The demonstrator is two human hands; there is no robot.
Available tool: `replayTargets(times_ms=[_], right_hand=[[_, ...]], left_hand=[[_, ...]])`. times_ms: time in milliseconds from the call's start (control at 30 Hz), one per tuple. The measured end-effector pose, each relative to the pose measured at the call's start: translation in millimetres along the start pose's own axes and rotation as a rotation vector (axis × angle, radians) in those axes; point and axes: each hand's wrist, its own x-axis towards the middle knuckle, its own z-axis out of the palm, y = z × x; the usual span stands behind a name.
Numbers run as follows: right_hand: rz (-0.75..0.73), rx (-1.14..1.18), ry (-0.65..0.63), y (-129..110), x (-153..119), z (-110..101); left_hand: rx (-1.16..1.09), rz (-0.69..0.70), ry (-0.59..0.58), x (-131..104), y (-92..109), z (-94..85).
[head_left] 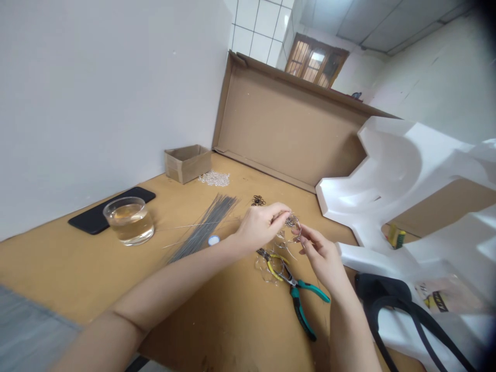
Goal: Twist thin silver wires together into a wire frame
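Observation:
Between my two hands is a piece of thin bent silver wire [293, 223] with loops; its exact form is too fine to make out. My left hand [260, 223] pinches it at its upper left, with thumb and index finger together. On the lower right side, my right hand [318, 252] grips the same wire with its fingertips. Below the hands lie teal-handled pliers [297, 299] with parted handles, and a yellow-handled plier-like tool [274, 267] touching or overlapping them. Loose curled wire [267, 276] lies around these tools. To the left rests a bundle of straight grey wires [209, 222].
Black rings [258, 200] and a pile of small clear pieces [216, 179] lie farther back, near a small cardboard box [188, 164]. At left, a glass of liquid [129, 222] stands by a flat black object [112, 211]. White foam packaging [391, 170] borders the right.

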Motion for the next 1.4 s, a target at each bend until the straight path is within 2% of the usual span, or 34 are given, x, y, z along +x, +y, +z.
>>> replayTargets(times_ms=[267,467,633,800,867,933,1067,1200,1400], right_hand=[[-0.009,-0.063,-0.055,-6,-2,-12],[-0.014,0.068,-0.168,-16,-8,-13],[0.019,0.085,-0.098,-21,-9,-4],[-0.006,0.031,0.06,-18,-8,-2],[-0.028,-0.051,0.145,-16,-7,-2],[-0.045,-0.112,0.224,-14,-7,-3],[-0.088,-0.113,0.302,-11,-5,-3],[-0.085,-0.098,0.311,-10,-4,-4],[-0.038,-0.06,0.243,-13,-3,-6]], left_hand=[[0.004,-0.088,0.021,5,-7,-1.5],[0.131,-0.008,0.063,5,-10,-1.4],[0.164,0.03,0.044,4,-5,-1.5],[0.085,0.043,-0.023,3,-3,-0.4],[-0.02,-0.015,-0.091,3,-2,-1.2],[-0.194,-0.131,-0.181,5,0,-3.4],[-0.522,-0.334,-0.298,12,-1,-8.7],[-0.65,-0.357,-0.291,14,-6,-8.7],[-0.542,-0.328,-0.185,7,0,-7.4]])
